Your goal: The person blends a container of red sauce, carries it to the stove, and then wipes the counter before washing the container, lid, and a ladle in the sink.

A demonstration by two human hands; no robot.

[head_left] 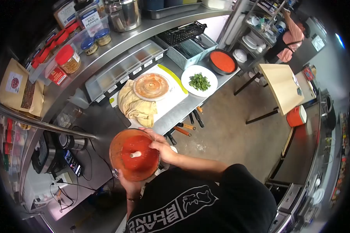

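Both my hands hold a clear food processor bowl (118,142) in front of my body. Red sauce (147,165) coats its inside, and a pale post (135,154) stands up in the middle. My left hand (129,184) grips the near lower side, its fingers partly hidden by the bowl. My right hand (161,147) is wrapped round the right rim, thumb on top. Beyond the bowl, a sauce-smeared clear lid (151,86) lies on a white cutting board (170,107), beside a crumpled yellow cloth (138,106).
A white plate of chopped greens (199,80) and a pan of red sauce (222,62) stand at the counter's right end. Knife handles (182,131) stick out below the edge. Spice jars (68,58) line the shelf. A co-worker (291,40) stands at far racks.
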